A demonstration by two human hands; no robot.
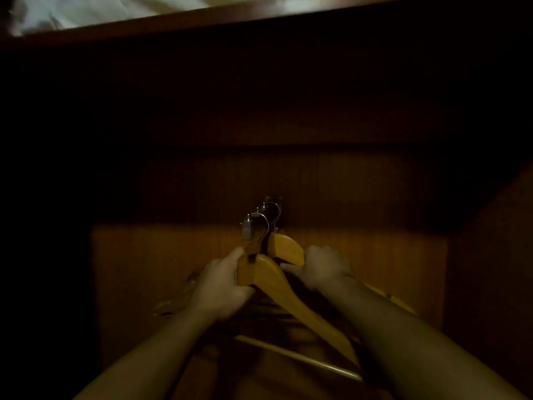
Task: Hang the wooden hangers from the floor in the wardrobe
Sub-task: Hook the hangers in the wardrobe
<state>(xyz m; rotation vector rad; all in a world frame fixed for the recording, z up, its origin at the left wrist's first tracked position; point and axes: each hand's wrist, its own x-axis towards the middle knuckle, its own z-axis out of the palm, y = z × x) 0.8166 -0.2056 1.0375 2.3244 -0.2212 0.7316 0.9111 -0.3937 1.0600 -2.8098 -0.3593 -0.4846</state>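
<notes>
While both hands [222, 287] [321, 271] grip, two hangers [288, 290] show.

Two bare forearms, extended forward, hands closed near centre.

Left hand [220, 287]: fingers curled in a closed grip, thumb up top, forearm rising from lower left. Right hand [323, 269]: knuckles up, fingers bent over, index finger pointing toward the left hand, forearm entering from lower right. Hands near one another, not touching.
</notes>
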